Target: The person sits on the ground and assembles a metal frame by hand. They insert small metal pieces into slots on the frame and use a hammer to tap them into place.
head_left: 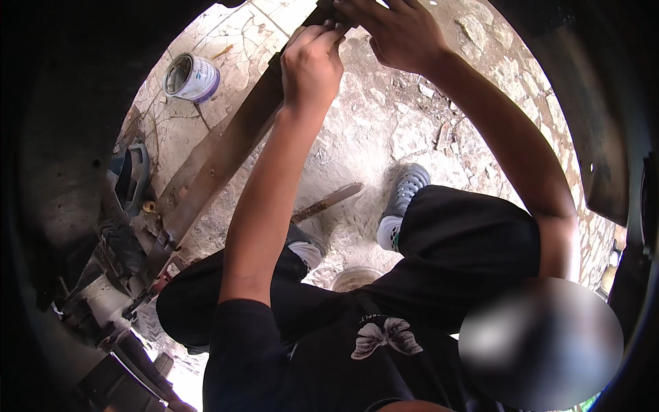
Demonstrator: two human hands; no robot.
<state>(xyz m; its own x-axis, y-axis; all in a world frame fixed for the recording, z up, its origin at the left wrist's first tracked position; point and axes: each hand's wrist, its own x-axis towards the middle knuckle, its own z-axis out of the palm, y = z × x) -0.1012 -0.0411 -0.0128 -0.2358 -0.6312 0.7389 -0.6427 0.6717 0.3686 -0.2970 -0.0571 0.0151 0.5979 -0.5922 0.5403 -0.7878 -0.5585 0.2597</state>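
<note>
A long brown metal beam (218, 163) slants from the lower left up to the top edge. My left hand (312, 65) is at its upper end with fingers curled and pressed together; what lies in them is hidden. Close beside it, my right hand (405, 31) reaches to the same dark end with its fingers stretched out and its thumb apart. Its fingertips meet the top of the picture, so their contact is partly cut off. Below the hands, a flat blade-like strip (333, 200) with a dark, rough end lies on the ground between my feet.
An open white and purple paint can (195, 77) stands on cracked tiles at the upper left. Dark vehicle-like parts (113, 254) crowd the left side. A curved dark panel (607, 158) borders the right. Rubble (446, 134) covers the uneven ground, and a round container (355, 278) sits between my legs.
</note>
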